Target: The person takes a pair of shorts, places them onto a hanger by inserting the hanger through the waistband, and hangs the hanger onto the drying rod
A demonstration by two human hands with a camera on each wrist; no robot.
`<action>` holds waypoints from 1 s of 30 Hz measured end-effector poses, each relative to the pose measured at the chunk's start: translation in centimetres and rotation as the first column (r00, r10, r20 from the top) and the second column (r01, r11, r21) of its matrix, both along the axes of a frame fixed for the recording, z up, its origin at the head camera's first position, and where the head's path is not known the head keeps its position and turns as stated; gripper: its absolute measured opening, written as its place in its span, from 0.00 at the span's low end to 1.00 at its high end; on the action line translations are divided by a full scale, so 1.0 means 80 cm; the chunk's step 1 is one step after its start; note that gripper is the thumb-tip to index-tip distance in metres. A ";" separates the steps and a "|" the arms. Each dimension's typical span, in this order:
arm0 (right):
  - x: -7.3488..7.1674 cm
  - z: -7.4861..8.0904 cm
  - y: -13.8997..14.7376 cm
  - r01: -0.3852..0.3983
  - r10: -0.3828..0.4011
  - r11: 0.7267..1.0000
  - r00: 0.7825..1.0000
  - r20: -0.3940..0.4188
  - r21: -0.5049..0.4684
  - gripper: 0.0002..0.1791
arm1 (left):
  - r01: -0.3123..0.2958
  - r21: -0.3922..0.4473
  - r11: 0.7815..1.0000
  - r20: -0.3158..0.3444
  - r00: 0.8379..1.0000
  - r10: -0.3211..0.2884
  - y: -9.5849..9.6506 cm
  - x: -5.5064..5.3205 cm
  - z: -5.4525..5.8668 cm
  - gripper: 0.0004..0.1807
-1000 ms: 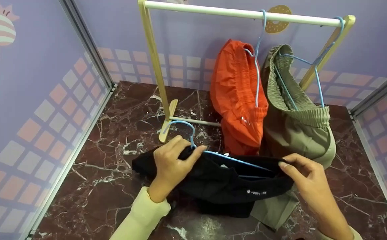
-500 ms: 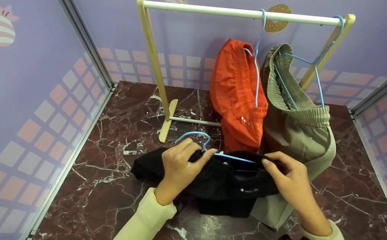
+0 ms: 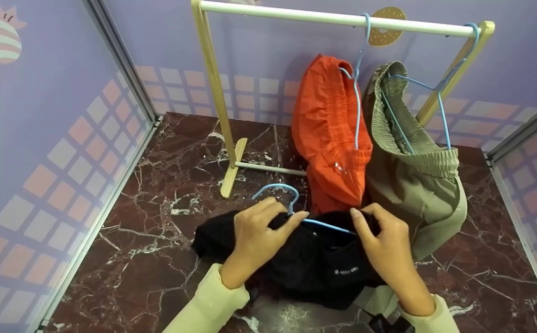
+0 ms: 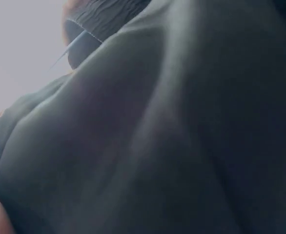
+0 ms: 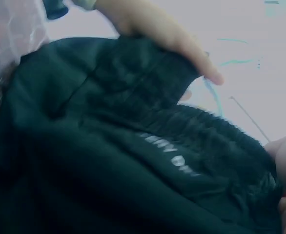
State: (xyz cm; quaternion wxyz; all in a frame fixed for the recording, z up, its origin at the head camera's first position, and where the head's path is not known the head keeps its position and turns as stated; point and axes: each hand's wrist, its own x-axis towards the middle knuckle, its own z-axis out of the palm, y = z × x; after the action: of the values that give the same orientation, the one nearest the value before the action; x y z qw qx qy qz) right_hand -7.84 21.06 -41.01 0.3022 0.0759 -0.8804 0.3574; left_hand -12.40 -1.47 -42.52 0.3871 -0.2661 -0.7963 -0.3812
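A pair of black pants (image 3: pixel 310 263) with a gathered elastic waistband and small white lettering is held just above the floor in the head view. Inside its waist lies a light blue hanger (image 3: pixel 328 225), the hook sticking up at the left. My left hand (image 3: pixel 259 231) pinches the waistband beside the hook's base. My right hand (image 3: pixel 386 240) grips the waistband's other side, near the hanger's right end, which is hidden. Dark fabric (image 4: pixel 133 136) fills most of the left wrist view. The right wrist view shows the gathered waistband (image 5: pixel 211 122) between both hands.
A wooden rack with a white rail (image 3: pixel 287 13) stands behind. Orange pants (image 3: pixel 328 129) and khaki pants (image 3: pixel 416 185) hang from it on blue hangers. Patterned panels (image 3: pixel 41 185) enclose the marbled floor (image 3: pixel 148 231). Khaki cloth (image 3: pixel 379 298) shows below the black pants.
My right hand has moved left, closer to the left hand, bunching the waistband. The left hand and hanger hook have shifted right and slightly down. The hanging pants have not moved.
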 end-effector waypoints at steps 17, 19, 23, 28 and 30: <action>0.008 -0.014 -0.013 -0.009 -0.001 0.973 0.999 0.042 0.231 0.15 | 0.024 -0.008 1.000 0.081 0.996 -0.023 0.001 0.003 -0.003 0.20; 0.008 -0.012 -0.011 0.001 -0.015 0.979 0.998 0.066 0.205 0.15 | 0.037 -0.012 0.999 0.084 0.996 -0.036 0.001 0.003 -0.002 0.20; 0.010 -0.008 -0.004 -0.002 -0.018 0.988 0.992 0.128 0.156 0.14 | 0.051 -0.031 0.998 0.097 0.994 -0.048 -0.001 0.004 0.001 0.21; 0.012 -0.003 0.005 -0.018 -0.002 0.996 0.976 0.217 0.092 0.10 | 0.058 -0.045 0.997 0.109 0.993 -0.053 -0.006 0.004 0.003 0.22; 0.012 -0.002 0.009 -0.012 -0.006 0.997 0.970 0.241 0.075 0.09 | 0.060 -0.045 0.997 0.111 0.992 -0.055 -0.008 0.004 0.004 0.22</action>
State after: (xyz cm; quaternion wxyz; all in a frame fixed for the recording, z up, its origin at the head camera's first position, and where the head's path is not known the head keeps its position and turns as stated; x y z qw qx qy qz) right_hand -6.86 21.79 -41.14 0.1893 0.0447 -0.9234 0.3310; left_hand -12.10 -2.12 -42.21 0.3250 -0.2768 -0.8174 -0.3868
